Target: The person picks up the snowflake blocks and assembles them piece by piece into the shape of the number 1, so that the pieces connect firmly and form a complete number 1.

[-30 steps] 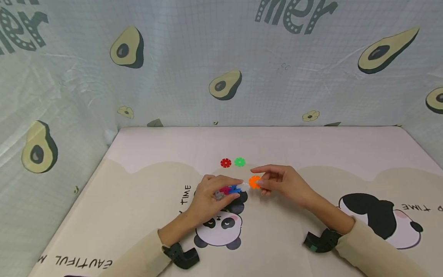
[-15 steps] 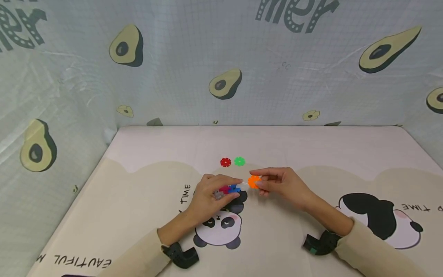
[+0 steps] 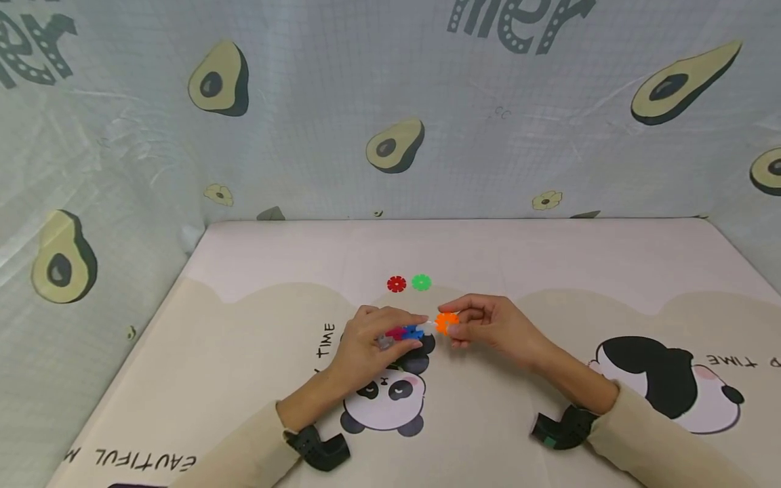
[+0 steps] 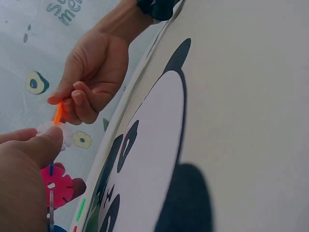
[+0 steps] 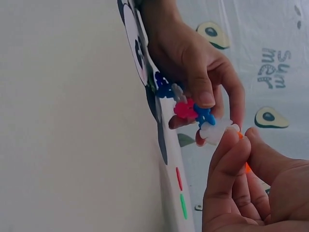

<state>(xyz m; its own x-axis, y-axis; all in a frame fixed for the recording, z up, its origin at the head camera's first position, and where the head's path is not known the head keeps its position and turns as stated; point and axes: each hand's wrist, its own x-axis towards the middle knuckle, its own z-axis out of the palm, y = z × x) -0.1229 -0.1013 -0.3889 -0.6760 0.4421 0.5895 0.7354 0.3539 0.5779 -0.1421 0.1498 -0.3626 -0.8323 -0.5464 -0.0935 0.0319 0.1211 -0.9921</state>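
My left hand pinches a chain of notched plastic snowflake discs between thumb and fingers. In the right wrist view the chain runs from a dark blue disc through a grey disc, a pink disc and a blue disc to a white disc at its end. An orange snowflake disc is pinched by my right hand. Its edge meets the white disc's rim, edge-on in the left wrist view; how deep they slot together is hidden by fingertips.
Beyond the hands, a red disc and a green disc lie flat side by side on the printed tabletop. An avocado-patterned curtain stands behind the far edge. A dark object's edge shows at bottom left.
My right hand has moved slightly left, bringing the orange disc up against the white disc. Its index finger has bent down closer to the orange disc. The left hand stays nearly still.
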